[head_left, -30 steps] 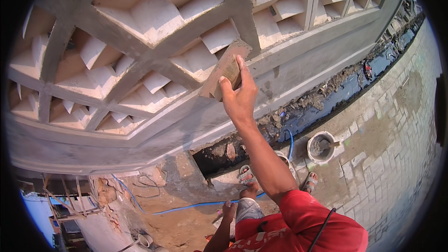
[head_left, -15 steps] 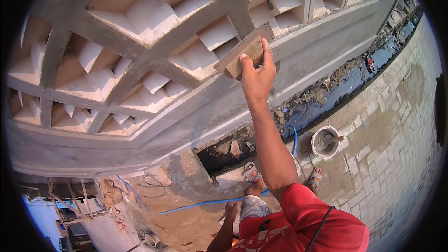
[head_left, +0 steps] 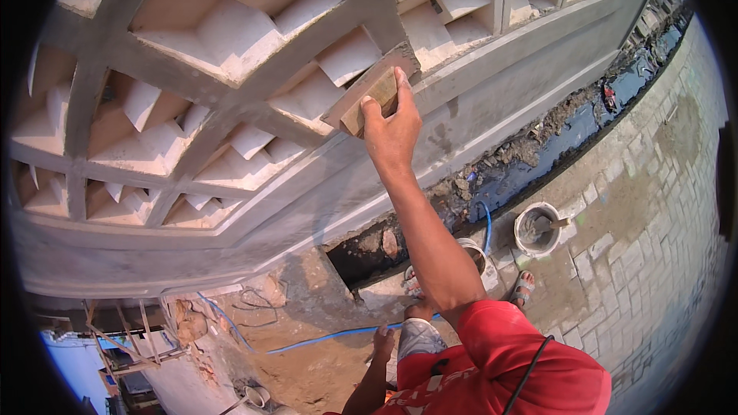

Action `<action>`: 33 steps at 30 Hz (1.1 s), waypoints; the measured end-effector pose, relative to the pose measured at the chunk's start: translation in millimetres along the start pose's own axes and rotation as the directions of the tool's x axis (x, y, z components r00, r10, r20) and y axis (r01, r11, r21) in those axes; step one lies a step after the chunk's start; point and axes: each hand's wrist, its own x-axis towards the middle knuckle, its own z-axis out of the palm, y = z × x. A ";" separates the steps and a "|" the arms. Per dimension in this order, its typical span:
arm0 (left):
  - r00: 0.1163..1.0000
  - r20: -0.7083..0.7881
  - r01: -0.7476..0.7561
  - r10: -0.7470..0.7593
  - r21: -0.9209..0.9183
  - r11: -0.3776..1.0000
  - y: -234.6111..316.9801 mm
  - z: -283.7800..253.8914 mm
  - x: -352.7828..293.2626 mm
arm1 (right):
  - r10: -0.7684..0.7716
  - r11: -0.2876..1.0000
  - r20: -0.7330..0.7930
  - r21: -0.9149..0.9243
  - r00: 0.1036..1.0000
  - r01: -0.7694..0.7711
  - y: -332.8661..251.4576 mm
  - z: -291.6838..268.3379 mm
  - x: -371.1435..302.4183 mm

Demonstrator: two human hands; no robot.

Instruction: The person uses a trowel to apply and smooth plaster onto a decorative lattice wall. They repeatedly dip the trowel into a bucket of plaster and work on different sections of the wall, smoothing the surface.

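Note:
My right hand [head_left: 392,124] is closed around the wooden block handle of a plastering trowel [head_left: 377,100]. Its thin, flat blade, grey and mortar-smeared, lies along the grey ledge [head_left: 453,69] under the openings of a patterned wall [head_left: 254,84]; whether it presses on the ledge I cannot tell. Down by the pale shorts hangs my left hand [head_left: 382,343], small in view, its fingers not clear enough to read. Wet-looking dark patches [head_left: 440,138] mark the grey wall face below the trowel.
A ditch of dark water [head_left: 530,173] with rubble runs along the wall's foot. Beside it stand a bucket [head_left: 538,230] with a handled tool in it and a second bucket [head_left: 473,253] partly behind my arm. A blue hose [head_left: 330,336] crosses the ground. Paving [head_left: 653,238] spreads at right.
My right hand has moved left and slightly down with the trowel along the ledge. Dark patches on the wall below, and the second bucket, now show. My left hand hangs much as before.

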 end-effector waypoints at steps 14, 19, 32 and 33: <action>0.980 -0.075 -0.157 0.186 0.287 0.945 -32.8 31.8 32.1 | -0.239 0.932 0.285 -0.202 0.928 0.302 11.3 -27.7 4.3; 0.957 -0.126 -0.237 0.261 0.181 0.955 -25.6 40.2 26.2 | -0.362 0.908 0.255 -0.121 0.897 0.401 13.3 -35.9 -0.1; 0.996 -0.062 0.056 -0.057 -0.006 0.998 3.5 24.5 -0.2 | -0.212 0.977 0.201 0.023 0.956 0.212 9.4 -32.3 -7.6; 0.996 -0.052 0.065 -0.066 -0.024 0.998 11.2 24.9 -3.6 | -0.196 0.980 0.173 0.011 0.965 0.197 7.8 -29.9 4.6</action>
